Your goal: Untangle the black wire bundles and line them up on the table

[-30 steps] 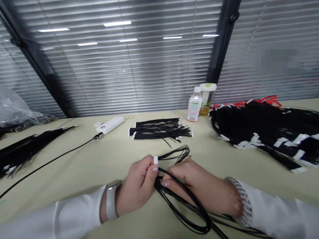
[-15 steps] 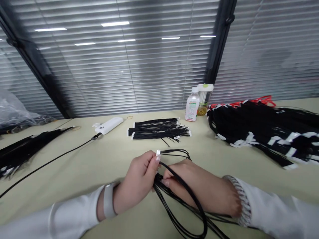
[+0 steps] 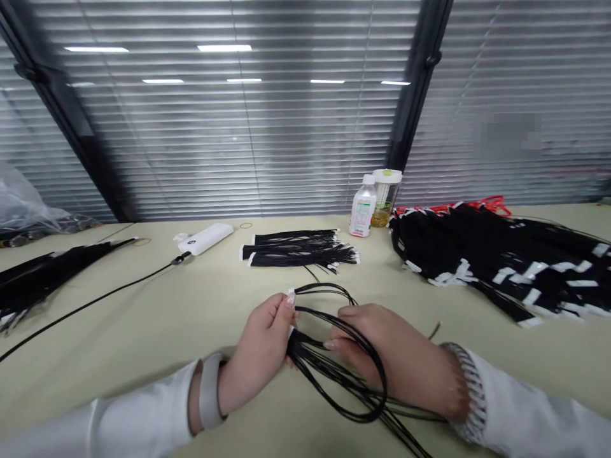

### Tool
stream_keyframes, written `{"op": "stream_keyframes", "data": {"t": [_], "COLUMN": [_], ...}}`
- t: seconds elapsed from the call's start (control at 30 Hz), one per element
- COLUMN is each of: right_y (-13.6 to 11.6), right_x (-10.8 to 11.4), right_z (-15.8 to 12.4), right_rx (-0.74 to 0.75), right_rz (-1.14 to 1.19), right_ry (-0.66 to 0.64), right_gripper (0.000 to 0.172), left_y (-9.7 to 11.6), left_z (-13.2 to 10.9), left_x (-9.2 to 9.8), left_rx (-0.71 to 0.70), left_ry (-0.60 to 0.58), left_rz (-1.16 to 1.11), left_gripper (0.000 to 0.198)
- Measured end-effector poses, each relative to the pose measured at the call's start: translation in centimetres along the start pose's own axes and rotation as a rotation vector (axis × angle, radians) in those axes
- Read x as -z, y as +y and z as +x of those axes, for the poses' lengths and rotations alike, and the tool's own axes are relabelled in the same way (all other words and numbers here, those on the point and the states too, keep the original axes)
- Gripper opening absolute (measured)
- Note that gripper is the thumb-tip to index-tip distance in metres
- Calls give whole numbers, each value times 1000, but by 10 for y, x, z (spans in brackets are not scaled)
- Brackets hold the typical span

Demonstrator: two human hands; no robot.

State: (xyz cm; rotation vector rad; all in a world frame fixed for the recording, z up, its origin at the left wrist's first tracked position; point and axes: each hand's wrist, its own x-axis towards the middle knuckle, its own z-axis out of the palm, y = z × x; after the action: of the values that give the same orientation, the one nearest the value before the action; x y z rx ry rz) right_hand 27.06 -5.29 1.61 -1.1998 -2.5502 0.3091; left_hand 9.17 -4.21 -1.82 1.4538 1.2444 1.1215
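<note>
Pinched between the thumb and fingers of my left hand (image 3: pixel 265 346) are the white-tipped ends of a bundle of thin black cables (image 3: pixel 351 381). Part of the bundle bends into a loop that passes in front of my right hand (image 3: pixel 382 356). That hand is closed around some of the strands, its thumb near the middle of the bundle. Its fingertips are partly hidden behind the cables. Loose strands trail down to the lower right, past the picture's bottom edge.
Beyond my hands lie short black cable bundles (image 3: pixel 296 248). A white power bank (image 3: pixel 206 239) with a black cord is at left, near another dark bundle (image 3: pixel 52 273). A bottle (image 3: pixel 363 210) and a lidded cup (image 3: pixel 386 197) stand by the blinds. A large black cable pile (image 3: pixel 487 248) fills the right.
My right hand has drawn a little to the right, away from my left hand, along the cables. The loop sits slightly further left and higher. My left hand keeps its pinch.
</note>
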Motion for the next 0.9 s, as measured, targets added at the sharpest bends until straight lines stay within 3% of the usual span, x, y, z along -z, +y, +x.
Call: {"op": "stream_keyframes", "data": {"t": [0.23,0.4,0.5,0.57,0.67,0.73,0.83,0.9], "right_y": [4,2,5,11,18,17,12,9], "right_x": [-10,-5,7,15,24,26,22,17], "right_z": [-1,-7,-12,-13,-13,-12,-13,-14], "right_rx": [18,62,17,-14,-21,-18,-29,-55], "right_rz": [-162,-407,-577,-599,-312,-11,347,510], "right_ry": [36,23,142,327,684,822,797,644], "right_gripper": [22,13,15,13,20,22,13,11], "left_y": [-5,-2,-5,-8,-10,-10,-12,-15], "left_z": [1,1,3,5,5,3,1,1], "left_x": [3,0,-2,-3,-3,-3,-2,-2], "left_rx": [-66,7,46,79,109,79,-8,-49], "left_ry": [-18,-51,-44,-30,-33,-65,-126,-144], "left_rz": [32,-2,-18,-37,-38,-19,-17,-42], "left_gripper": [37,36,38,41,42,42,41,41]}}
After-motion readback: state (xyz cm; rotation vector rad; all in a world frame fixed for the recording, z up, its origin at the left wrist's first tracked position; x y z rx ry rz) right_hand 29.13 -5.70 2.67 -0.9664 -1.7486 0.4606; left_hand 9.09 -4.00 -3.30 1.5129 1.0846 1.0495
